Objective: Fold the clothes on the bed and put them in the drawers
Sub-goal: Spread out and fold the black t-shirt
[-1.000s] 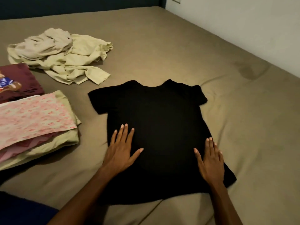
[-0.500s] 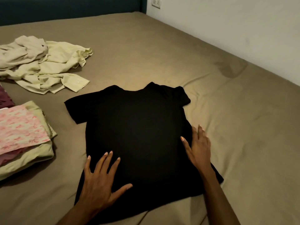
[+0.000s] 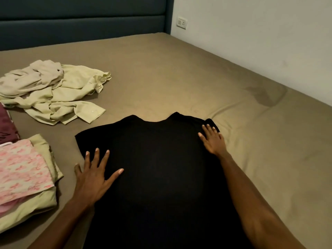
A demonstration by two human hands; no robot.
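Left fingers (image 3: 98, 155) spread straight, flat on black T-shirt (image 3: 158, 168) near its left side under the sleeve; little finger off the cloth, on the bed (image 3: 179, 69). Nothing gripped. Right fingers (image 3: 208, 129) straight and together, flat at the right shoulder by the sleeve; nothing pinched either. Left hand (image 3: 93, 178) and right hand (image 3: 212, 141) both pressing, not holding.

T-shirt flat, collar away, near middle of bed, apart from the other clothes.

Step judged: smoothing before first fold. To do well: stroke palms outward from centre to push creases off the edges, flatten right sleeve, which looks bunched, square both sides, then take shoulder and hem on one side together and fold inward along a straight line. Keep other hand pinning the cloth against dragging on the sheet.

Unfolded pile (image 3: 53, 94) of pale green and beige garments well apart, far left. Folded stack (image 3: 25, 177) with pink print on top just beside left hand, cut by left edge; maroon item (image 3: 7, 126) behind it mostly out of frame.

Hem of T-shirt cut off at bottom edge. Black cloth hides creases and seams. Drawers not in view. Dark patch on sheet near the wall: stain or shadow, cannot tell.
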